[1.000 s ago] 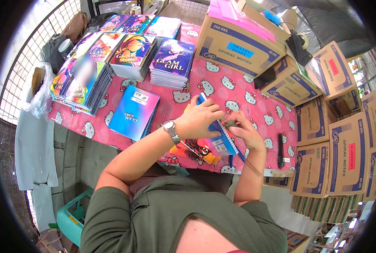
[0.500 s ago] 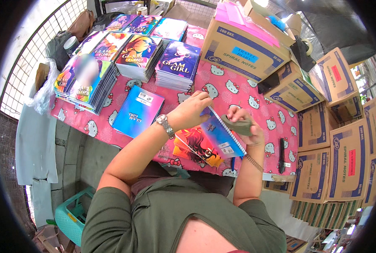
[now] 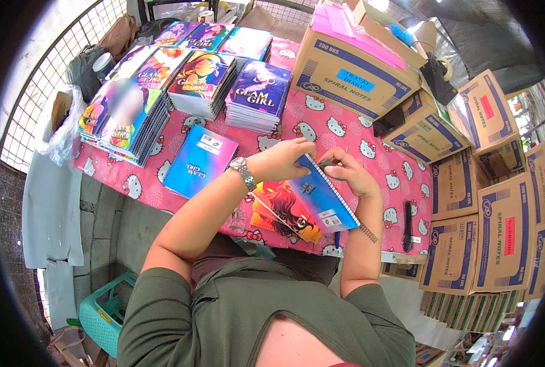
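Observation:
A blue-and-pink spiral notebook (image 3: 325, 199) is tilted up, with its white coil along the upper right edge. My left hand (image 3: 285, 160), closed, pinches its top corner; a metal watch is on that wrist. My right hand (image 3: 351, 171), closed, is beside the coil's upper end. It grips a small dark olive-green thing (image 3: 327, 164), mostly hidden by the fingers, so its kind is unclear. Under the held notebook lie several orange-and-red notebooks (image 3: 281, 211). Another blue-and-pink notebook (image 3: 200, 162) lies flat to the left of my left hand.
Stacks of colourful notebooks (image 3: 257, 92) fill the far left of the table, over a pink patterned cloth (image 3: 321, 125). Cardboard boxes (image 3: 358, 79) stand at the far right, with more piled beyond the right edge. A bundle of black coils (image 3: 408, 223) lies near that edge.
My right hand has moved up and left along the coil to its upper end. The olive-green thing, plainly visible before, is now mostly covered by my fingers. The notebook stays in my left hand.

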Action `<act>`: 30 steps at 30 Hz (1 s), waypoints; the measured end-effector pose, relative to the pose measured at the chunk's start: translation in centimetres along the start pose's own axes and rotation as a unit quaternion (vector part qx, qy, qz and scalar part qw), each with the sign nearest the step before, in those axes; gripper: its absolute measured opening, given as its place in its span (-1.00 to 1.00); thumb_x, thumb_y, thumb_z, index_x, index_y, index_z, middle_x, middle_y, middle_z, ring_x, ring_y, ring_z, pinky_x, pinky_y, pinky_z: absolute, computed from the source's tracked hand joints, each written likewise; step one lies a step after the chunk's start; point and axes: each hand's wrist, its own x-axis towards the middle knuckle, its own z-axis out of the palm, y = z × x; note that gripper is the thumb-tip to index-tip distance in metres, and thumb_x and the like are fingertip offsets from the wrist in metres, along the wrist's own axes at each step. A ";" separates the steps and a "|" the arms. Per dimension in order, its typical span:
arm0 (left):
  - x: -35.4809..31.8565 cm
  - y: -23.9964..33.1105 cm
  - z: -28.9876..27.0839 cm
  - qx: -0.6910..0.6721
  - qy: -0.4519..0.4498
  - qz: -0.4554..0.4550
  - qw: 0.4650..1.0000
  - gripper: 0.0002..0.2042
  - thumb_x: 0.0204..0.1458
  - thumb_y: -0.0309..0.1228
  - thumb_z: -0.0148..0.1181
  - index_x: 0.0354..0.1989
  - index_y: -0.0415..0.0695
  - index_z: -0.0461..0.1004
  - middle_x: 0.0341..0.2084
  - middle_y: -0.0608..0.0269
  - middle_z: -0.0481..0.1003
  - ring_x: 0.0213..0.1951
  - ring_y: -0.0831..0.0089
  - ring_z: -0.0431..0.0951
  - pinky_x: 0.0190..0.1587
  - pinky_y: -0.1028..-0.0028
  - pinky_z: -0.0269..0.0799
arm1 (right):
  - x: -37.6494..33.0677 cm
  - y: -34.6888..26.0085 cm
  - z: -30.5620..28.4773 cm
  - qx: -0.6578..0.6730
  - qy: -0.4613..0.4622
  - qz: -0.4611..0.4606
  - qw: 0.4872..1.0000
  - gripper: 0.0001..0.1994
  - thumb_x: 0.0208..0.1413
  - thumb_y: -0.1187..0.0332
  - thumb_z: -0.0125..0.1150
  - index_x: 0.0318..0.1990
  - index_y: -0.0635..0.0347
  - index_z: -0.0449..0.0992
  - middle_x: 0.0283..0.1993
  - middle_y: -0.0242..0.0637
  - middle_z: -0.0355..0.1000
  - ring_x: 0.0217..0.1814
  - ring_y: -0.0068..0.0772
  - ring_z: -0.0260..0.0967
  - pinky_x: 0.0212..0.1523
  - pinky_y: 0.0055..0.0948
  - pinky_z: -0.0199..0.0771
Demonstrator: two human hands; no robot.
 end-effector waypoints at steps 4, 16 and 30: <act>0.1 0.6 -0.2 -0.029 -0.006 -0.038 0.999 -0.65 -0.04 -0.44 0.37 -0.10 -0.17 0.40 -0.21 0.09 0.44 -0.17 0.10 0.53 -0.12 0.23 0.47 | 0.2 -0.7 0.8 0.144 -0.036 -0.073 0.986 -0.55 0.02 0.12 0.35 -0.01 0.20 0.49 -0.09 -0.42 0.38 0.04 -0.44 0.34 0.15 -0.40 0.29; -0.1 0.8 -1.1 -0.031 0.024 -0.088 0.995 -0.67 0.00 -0.41 0.38 -0.09 -0.17 0.43 -0.25 0.08 0.52 -0.22 0.19 0.57 -0.15 0.30 0.49 | 0.7 6.0 -3.1 -0.329 0.253 0.244 0.876 -0.41 -0.01 -0.16 0.38 0.00 0.12 0.52 0.03 -0.14 0.47 0.25 -0.10 0.30 0.22 -0.16 0.32; -5.0 4.6 3.5 0.001 0.301 -0.116 0.947 -0.82 0.21 -0.35 0.23 -0.16 -0.20 0.51 -0.46 0.01 0.51 -0.51 0.20 0.54 -0.41 0.28 0.45 | -19.4 16.8 9.3 -0.500 0.384 0.254 0.733 -0.35 0.27 0.21 0.14 0.43 0.28 0.12 0.38 0.17 0.17 0.37 0.20 0.12 0.36 -0.04 0.13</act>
